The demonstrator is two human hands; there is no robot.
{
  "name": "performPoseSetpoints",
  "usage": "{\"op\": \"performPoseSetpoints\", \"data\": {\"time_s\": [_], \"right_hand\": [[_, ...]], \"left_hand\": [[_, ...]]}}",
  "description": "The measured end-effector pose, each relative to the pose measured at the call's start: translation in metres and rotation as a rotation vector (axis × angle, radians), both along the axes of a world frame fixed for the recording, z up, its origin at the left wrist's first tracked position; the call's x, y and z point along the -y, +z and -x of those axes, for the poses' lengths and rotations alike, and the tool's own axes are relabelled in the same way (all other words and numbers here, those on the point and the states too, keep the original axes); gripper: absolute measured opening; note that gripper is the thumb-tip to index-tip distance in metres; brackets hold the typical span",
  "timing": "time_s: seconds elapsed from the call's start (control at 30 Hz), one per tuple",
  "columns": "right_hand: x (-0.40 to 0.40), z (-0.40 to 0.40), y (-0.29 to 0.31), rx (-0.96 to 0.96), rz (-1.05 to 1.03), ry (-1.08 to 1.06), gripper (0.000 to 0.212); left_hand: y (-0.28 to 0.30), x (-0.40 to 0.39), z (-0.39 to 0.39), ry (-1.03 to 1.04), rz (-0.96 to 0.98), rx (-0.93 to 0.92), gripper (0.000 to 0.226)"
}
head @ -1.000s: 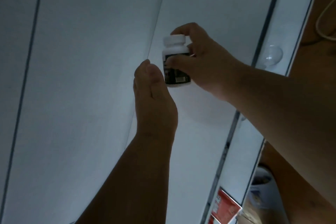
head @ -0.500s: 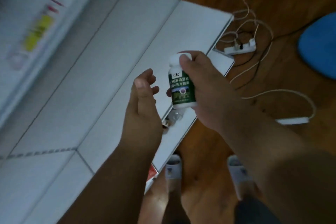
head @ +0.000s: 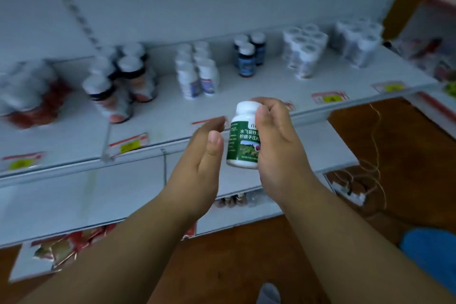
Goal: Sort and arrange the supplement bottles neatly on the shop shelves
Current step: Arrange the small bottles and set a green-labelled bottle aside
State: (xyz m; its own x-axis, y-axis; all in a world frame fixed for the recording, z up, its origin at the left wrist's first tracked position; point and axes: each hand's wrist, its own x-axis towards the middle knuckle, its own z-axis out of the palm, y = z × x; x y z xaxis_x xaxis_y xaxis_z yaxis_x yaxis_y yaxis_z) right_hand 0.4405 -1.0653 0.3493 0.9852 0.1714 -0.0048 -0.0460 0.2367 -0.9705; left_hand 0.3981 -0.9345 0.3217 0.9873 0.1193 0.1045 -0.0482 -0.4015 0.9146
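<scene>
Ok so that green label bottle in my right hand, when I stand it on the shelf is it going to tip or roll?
The green-label bottle looks rigid, with a flat base, so it should stand steady. It is taller than wide, like the bottles already upright on the shelf, so a sideways knock could tip it. On its round side it would probably roll. The right hand grips it without visibly squeezing, so it seems light.

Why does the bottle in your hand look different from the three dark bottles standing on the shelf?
The held bottle is white with a green label; the three dark bottles have dark bodies with blue labels. The held bottle is gripped by the right hand in the air, slightly tilted; the dark ones stand upright on the shelf. Both have white caps.
</scene>
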Motion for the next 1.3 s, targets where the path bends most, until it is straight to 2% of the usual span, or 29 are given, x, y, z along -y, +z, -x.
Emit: {"op": "performPoseSetpoints", "data": {"time_s": [0.1,0.2,0.3,0.43,0.53,0.8,0.93,1.07,1.13,1.3], "right_hand": [[-0.074,0.026,0.022,0.065,0.002,0.153,0.035],[-0.163,0.062,0.031,0.146,0.054,0.292,0.043],[-0.255,0.104,0.032,0.197,0.039,0.371,0.032],[-0.369,0.156,0.034,0.238,0.021,0.514,0.030],[-0.437,0.180,0.038,0.270,0.044,0.588,0.016],[-0.597,0.182,0.034,0.339,0.138,0.750,0.009],[-0.681,0.172,0.028,0.328,0.174,0.823,0.014],[-0.763,0.173,0.029,0.369,0.237,0.808,0.020],[-0.801,0.176,0.027,0.397,0.265,0.788,0.021],[-0.892,0.185,0.015,0.423,0.408,0.657,0.027]], "left_hand": [[0.012,-0.080,0.048,0.188,0.000,0.015,0.088],[0.020,-0.162,0.108,0.326,-0.036,0.012,0.090],[0.025,-0.238,0.168,0.422,-0.087,0.012,0.084],[0.035,-0.328,0.233,0.513,-0.187,-0.024,0.078],[0.039,-0.388,0.267,0.600,-0.153,-0.044,0.078],[0.030,-0.527,0.277,0.672,-0.164,-0.058,0.073],[0.023,-0.609,0.276,0.746,-0.216,-0.157,0.079],[0.027,-0.685,0.288,0.785,-0.267,-0.198,0.085],[0.025,-0.722,0.294,0.781,-0.270,-0.233,0.080],[0.005,-0.830,0.293,0.675,-0.352,-0.265,0.081]]}}
